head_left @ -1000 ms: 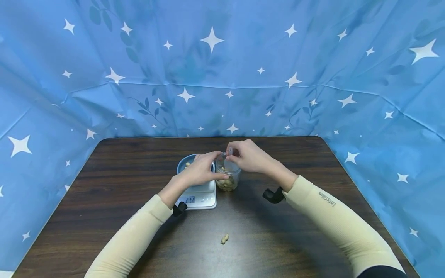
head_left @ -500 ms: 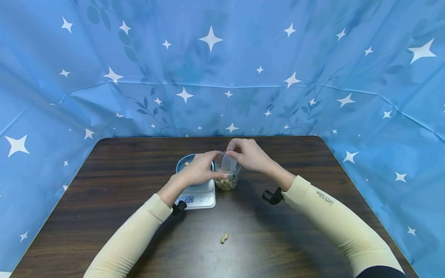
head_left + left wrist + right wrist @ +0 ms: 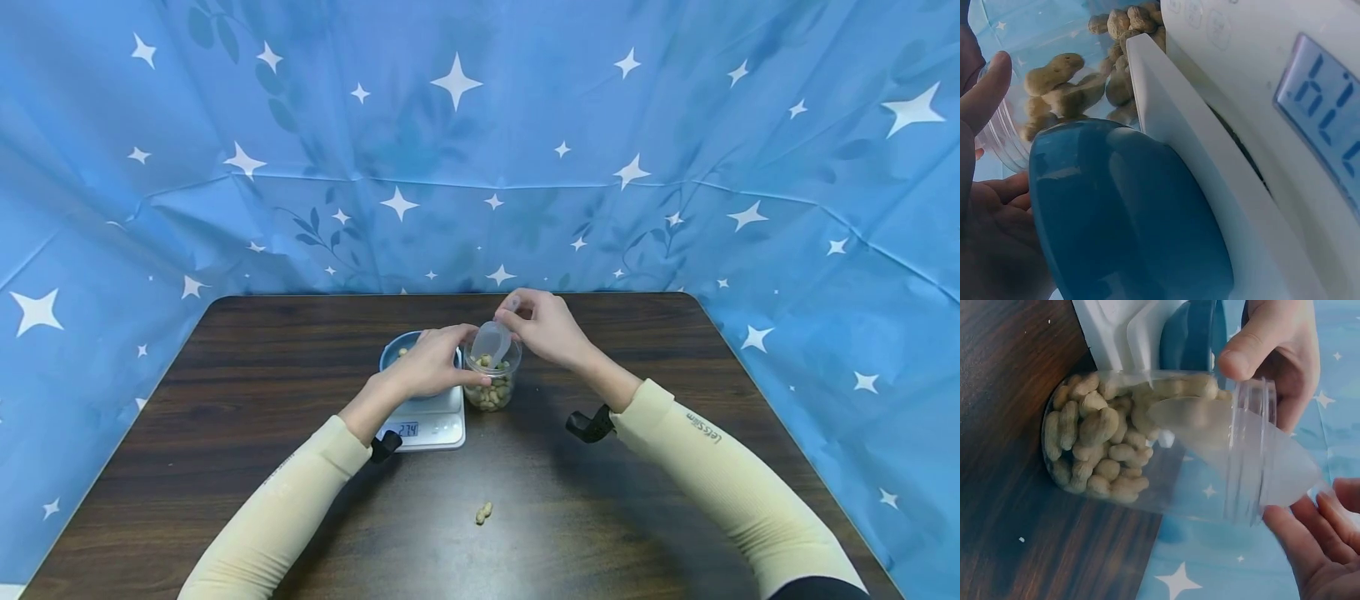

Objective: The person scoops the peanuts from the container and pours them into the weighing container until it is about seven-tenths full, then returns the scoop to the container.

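Observation:
A clear plastic jar (image 3: pixel 1175 487) partly filled with unshelled peanuts (image 3: pixel 1099 425) stands beside the white kitchen scale (image 3: pixel 438 433). My left hand (image 3: pixel 429 367) holds the jar near its mouth, thumb in front and fingers behind. Between thumb and fingers, my right hand (image 3: pixel 546 327) pinches the handle of a translucent scoop (image 3: pixel 491 342). In the right wrist view the scoop slants through the jar's mouth, its tip among the upper peanuts. On the scale sits a blue bowl (image 3: pixel 1122 206) with some peanuts in it, partly hidden behind my left hand.
One peanut (image 3: pixel 483 513) lies on the dark wooden table (image 3: pixel 300 333) in front of the jar. The scale's display (image 3: pixel 407 430) shows digits. Behind the table hangs a blue curtain (image 3: pixel 480 167) with white stars.
My right hand has risen slightly and shifted right. The scoop has tilted, its bowl turning into fuller view at the jar's mouth. My left hand has stayed on the jar.

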Tool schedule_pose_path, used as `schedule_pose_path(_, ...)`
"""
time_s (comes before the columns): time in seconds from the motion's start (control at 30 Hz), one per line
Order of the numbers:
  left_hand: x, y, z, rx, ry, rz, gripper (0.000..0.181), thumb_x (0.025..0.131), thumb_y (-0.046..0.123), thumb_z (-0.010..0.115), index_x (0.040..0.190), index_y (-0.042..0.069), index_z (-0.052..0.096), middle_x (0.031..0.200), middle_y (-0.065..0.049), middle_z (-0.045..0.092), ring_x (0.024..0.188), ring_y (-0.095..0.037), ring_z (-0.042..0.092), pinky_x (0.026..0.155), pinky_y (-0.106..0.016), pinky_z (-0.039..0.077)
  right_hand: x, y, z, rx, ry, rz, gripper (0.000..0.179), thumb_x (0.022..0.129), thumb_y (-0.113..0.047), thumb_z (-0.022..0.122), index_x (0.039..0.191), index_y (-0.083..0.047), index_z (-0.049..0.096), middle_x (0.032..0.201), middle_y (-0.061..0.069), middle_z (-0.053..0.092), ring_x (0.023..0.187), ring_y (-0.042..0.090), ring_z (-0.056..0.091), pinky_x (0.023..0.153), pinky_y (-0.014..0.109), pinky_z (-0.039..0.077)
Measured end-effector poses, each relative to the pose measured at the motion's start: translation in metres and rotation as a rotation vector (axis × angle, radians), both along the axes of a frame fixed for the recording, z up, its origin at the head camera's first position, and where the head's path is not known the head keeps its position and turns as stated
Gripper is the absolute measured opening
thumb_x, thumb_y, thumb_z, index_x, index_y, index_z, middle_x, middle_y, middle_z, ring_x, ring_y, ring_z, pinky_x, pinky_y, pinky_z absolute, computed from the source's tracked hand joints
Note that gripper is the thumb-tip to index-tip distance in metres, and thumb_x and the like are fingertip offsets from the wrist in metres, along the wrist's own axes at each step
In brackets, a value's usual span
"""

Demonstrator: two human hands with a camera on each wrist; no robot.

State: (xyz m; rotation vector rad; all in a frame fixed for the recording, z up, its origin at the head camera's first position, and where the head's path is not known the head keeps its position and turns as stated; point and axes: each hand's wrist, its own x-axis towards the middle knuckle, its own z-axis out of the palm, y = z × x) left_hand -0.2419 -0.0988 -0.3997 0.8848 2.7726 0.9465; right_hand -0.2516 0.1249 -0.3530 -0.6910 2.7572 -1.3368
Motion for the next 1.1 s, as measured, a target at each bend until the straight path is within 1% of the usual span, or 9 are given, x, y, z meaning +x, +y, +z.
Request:
schedule_pose_path(0.17, 0.0, 0.0, 0.001, 0.004, -0.002, -0.002, 0.074, 0.087, 0.041, 0.084, 0.145, 0.007, 0.053, 0.126, -0.003, 0.067, 0.116, -0.022, 0.062, 0.105, -0.056, 0.034, -0.002, 0.002, -0.003, -0.03, -0.016, -0.011, 0.015, 0.106, -0.024, 0.062, 0.106, -0.011, 0.071, 0.09, 0.006, 0.07, 0.08, 0.028, 0.07, 0.067, 0.039, 0.054)
schedule_pose_path(0.27, 0.0, 0.0, 0.0, 0.006, -0.005, 0.001, 0.074, 0.087, 0.041, 0.084, 0.145, 0.007, 0.053, 0.127, -0.004, 0.066, 0.118, -0.023, 0.061, 0.107, -0.057, 0.034, -0.004, 0.005, -0.005, -0.051, -0.024, -0.005, 0.017, 0.105, -0.025, 0.063, 0.107, -0.01, 0.071, 0.095, 0.005, 0.071, 0.083, 0.024, 0.072, 0.069, 0.036, 0.057)
schedule_pose_path(0.5, 0.0, -0.001, 0.001, -0.014, -0.018, 0.016, 0.078, 0.087, 0.046, 0.082, 0.147, 0.007, 0.052, 0.129, -0.004, 0.065, 0.117, -0.022, 0.061, 0.107, -0.054, 0.035, -0.008, 0.015, -0.008, -0.247, -0.135, -0.001, 0.023, 0.105, -0.022, 0.062, 0.111, 0.0, 0.067, 0.114, 0.015, 0.069, 0.105, 0.028, 0.07, 0.08, 0.034, 0.059)
schedule_pose_path(0.6, 0.0, 0.0, 0.002, -0.022, -0.02, 0.017, 0.079, 0.087, 0.046, 0.082, 0.148, 0.006, 0.051, 0.129, -0.004, 0.065, 0.115, -0.022, 0.062, 0.106, -0.053, 0.035, -0.008, 0.018, -0.014, -0.321, -0.161, -0.011, 0.025, 0.106, -0.021, 0.06, 0.113, 0.003, 0.065, 0.116, 0.018, 0.069, 0.108, 0.031, 0.068, 0.083, 0.034, 0.058)
schedule_pose_path(0.67, 0.0, 0.0, 0.002, -0.021, -0.017, 0.016, 0.079, 0.088, 0.044, 0.082, 0.148, 0.005, 0.05, 0.129, -0.005, 0.065, 0.115, -0.022, 0.062, 0.106, -0.054, 0.035, -0.006, 0.019, -0.018, -0.363, -0.156, -0.016, 0.026, 0.106, -0.02, 0.06, 0.114, 0.005, 0.064, 0.117, 0.02, 0.069, 0.108, 0.033, 0.067, 0.084, 0.034, 0.058)
schedule_pose_path(0.8, 0.0, 0.0, 0.003, -0.029, -0.011, 0.018, 0.079, 0.088, 0.044, 0.082, 0.148, 0.004, 0.049, 0.131, -0.006, 0.064, 0.117, -0.024, 0.061, 0.108, -0.055, 0.035, -0.002, 0.019, -0.026, -0.384, -0.087, -0.028, 0.026, 0.105, -0.021, 0.062, 0.113, 0.003, 0.066, 0.114, 0.019, 0.071, 0.105, 0.031, 0.07, 0.083, 0.034, 0.058)
schedule_pose_path(0.9, 0.0, 0.0, 0.002, -0.03, -0.008, 0.017, 0.08, 0.088, 0.044, 0.082, 0.149, 0.004, 0.049, 0.132, -0.006, 0.064, 0.119, -0.024, 0.061, 0.109, -0.055, 0.034, 0.0, 0.018, -0.032, -0.397, -0.035, -0.039, 0.024, 0.104, -0.022, 0.064, 0.111, 0.001, 0.068, 0.113, 0.017, 0.072, 0.103, 0.029, 0.072, 0.084, 0.04, 0.058)
schedule_pose_path(1.03, 0.0, 0.0, 0.002, -0.025, -0.014, 0.014, 0.079, 0.088, 0.044, 0.082, 0.149, 0.005, 0.049, 0.132, -0.006, 0.064, 0.12, -0.023, 0.061, 0.109, -0.055, 0.034, 0.002, 0.019, -0.038, -0.466, -0.013, -0.042, 0.023, 0.104, -0.019, 0.065, 0.11, 0.003, 0.067, 0.113, 0.019, 0.072, 0.104, 0.03, 0.071, 0.085, 0.044, 0.057)
schedule_pose_path(1.1, 0.001, 0.0, 0.003, -0.023, -0.014, 0.014, 0.079, 0.088, 0.043, 0.083, 0.148, 0.006, 0.05, 0.132, -0.005, 0.064, 0.12, -0.023, 0.061, 0.109, -0.054, 0.034, 0.003, 0.021, -0.041, -0.493, -0.006, -0.043, 0.024, 0.104, -0.017, 0.064, 0.111, 0.005, 0.067, 0.114, 0.021, 0.071, 0.105, 0.03, 0.071, 0.085, 0.041, 0.057)
